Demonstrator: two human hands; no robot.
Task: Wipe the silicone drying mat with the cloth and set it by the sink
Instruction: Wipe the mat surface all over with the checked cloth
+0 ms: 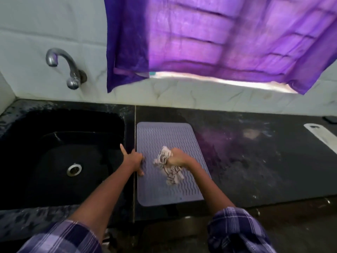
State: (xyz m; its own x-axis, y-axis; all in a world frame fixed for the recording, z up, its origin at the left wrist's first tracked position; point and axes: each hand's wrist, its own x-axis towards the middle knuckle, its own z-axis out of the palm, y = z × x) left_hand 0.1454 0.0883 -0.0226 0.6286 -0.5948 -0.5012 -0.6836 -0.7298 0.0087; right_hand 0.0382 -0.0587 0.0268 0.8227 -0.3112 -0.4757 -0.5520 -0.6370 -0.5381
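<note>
**Desk:** What does the frame show, and where is the mat?

**Photographer:** A person in plaid sleeves (pixel 237 232) stands at a dark stone surface (pixel 255 161). The grey silicone drying mat (pixel 164 136) lies flat on it, just beside the black sink (pixel 60 161), its left edge along the seam that runs between basin and surface. Wavy ridges cover its top.

**Desk:** And the hands?

**Photographer:** The right hand (pixel 177 158) is clenched around a bunched, pale patterned cloth (pixel 170 172), which is pressed onto the middle of the mat; loose folds spill out toward the near side. The left hand (pixel 134 159) rests on the mat's left edge, fingers (pixel 141 172) spread and released, pinning it flat rather than gripping it, with one finger pointing toward the sink.

**Desk:** Anything else in view?

**Photographer:** A metal tap (pixel 63 67) juts from the white tiled wall above the basin, and a purple curtain (pixel 218 39) hangs over a lit window. A white flat object (pixel 321 136) sits at the far right, well apart from the mat; what it is, I cannot tell.
</note>
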